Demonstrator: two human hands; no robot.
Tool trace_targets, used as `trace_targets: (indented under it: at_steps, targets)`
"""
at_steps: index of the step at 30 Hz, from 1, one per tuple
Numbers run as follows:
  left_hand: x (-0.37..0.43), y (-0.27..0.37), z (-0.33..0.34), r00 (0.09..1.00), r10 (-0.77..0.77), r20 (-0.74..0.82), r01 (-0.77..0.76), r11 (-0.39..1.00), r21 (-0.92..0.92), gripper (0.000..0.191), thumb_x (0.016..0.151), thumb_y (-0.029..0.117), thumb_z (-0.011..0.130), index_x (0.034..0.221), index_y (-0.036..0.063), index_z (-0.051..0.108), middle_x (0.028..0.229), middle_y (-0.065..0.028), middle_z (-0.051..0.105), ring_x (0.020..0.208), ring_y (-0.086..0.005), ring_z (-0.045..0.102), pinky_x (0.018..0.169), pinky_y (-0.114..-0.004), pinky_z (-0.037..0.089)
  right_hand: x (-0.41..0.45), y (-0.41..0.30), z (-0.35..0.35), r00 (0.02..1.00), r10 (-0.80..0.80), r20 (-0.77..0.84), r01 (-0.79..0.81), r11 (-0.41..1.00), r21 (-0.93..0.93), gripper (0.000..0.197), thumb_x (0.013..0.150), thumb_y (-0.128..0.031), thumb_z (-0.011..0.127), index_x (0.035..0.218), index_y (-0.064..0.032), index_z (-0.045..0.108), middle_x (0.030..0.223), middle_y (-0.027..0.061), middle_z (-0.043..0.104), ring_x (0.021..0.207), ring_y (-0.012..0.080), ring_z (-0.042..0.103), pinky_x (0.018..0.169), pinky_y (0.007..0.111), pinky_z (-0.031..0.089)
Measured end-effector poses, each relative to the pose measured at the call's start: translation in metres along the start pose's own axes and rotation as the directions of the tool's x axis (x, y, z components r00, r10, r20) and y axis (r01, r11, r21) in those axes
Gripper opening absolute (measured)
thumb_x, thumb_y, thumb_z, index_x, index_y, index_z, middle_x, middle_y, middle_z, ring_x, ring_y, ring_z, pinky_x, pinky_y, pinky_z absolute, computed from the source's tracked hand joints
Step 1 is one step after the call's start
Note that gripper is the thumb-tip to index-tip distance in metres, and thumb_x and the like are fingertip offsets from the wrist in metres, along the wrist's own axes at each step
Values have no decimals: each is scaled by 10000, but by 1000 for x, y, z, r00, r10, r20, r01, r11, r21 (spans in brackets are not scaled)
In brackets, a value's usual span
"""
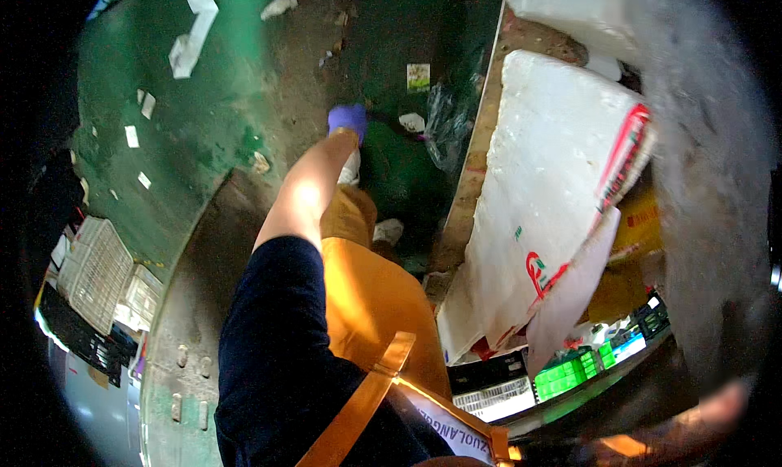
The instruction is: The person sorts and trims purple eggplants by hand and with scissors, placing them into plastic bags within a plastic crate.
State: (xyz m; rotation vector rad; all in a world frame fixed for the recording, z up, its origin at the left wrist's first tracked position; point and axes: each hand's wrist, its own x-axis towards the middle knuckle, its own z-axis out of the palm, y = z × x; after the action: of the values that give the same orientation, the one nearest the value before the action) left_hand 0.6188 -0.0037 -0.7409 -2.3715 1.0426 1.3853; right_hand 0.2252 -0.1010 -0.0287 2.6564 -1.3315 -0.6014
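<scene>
My left hand (347, 124), in a purple glove, hangs low at the end of my outstretched bare forearm, above the green floor. Its fingers are hard to make out, and I cannot tell whether it holds anything. Below it show a white shoe (349, 166) and my orange-yellow garment (379, 290). Right of the hand lie a white scrap (412, 122) and a clear plastic film (451, 122). At the lower right, blurred skin (724, 403) sits at the foot of a grey, smeared bulk (702, 161). It may be my right hand; its fingers are not distinguishable.
A white foam box (550, 155) with red and green print rests on a brown board (461, 223). Another foam block (568, 9) lies beyond. Paper litter (194, 30) dots the floor (232, 113). White plastic crates (95, 268) stand left; green ones (565, 375) lower right.
</scene>
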Motion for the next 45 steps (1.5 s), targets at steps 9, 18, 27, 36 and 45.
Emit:
trace_targets:
  at_steps: [9, 18, 27, 36, 45]
  targets:
    - [-216, -67, -20, 960, -230, 157, 276, 862, -425, 449, 994, 426, 548, 1284, 88, 611, 1118, -213, 600, 1043, -387, 561, 878, -503, 466, -66, -22, -42, 995, 50, -86, -33, 982, 184, 641, 858, -555, 620, 1295, -86, 639, 1396, 198, 561, 1327, 362, 504, 1146, 585, 314]
    - [-374, 8, -223, 947, -252, -197, -215, -47, -975, 391, 1022, 340, 640, 1354, 163, 534, 743, 46, 458, 521, -38, 386, 446, -232, 375, -61, -44, -52, 991, 59, -118, -3, 906, 423, 666, 807, -507, 686, 1369, -158, 611, 1460, 133, 546, 1390, 311, 469, 1198, 542, 270]
    - [-588, 213, -356, 470, 571, -673, -864, 141, -483, 372, 1016, 164, 633, 1373, 69, 584, 816, 17, 567, 655, -56, 468, 586, -221, 399, -136, -29, -53, 890, 266, -371, 55, 745, 665, 632, 865, -368, 733, 1422, -116, 571, 1487, 174, 507, 1412, 382, 432, 1175, 490, 337]
    - [-701, 367, -266, 235, 964, 122, -727, 91, 681, 1035, 744, 357, 829, 1615, 212, 288, 1498, -157, 422, 1454, -382, 329, 1187, -632, 180, -332, -27, 10, 768, 637, -73, -246, 398, 884, 449, 859, -245, 720, 1273, -84, 651, 1111, 159, 675, 1010, 351, 643, 905, 456, 526]
    - [-721, 413, -195, -196, 845, 498, -594, -507, 625, 1223, 596, 696, 800, 1608, 211, 315, 1618, -161, 322, 1506, -394, 265, 1214, -618, 172, -353, -13, 57, 522, 841, -141, -577, 470, 668, 199, 827, -130, 601, 1021, -128, 648, 994, 132, 544, 1013, 336, 563, 892, 457, 487]
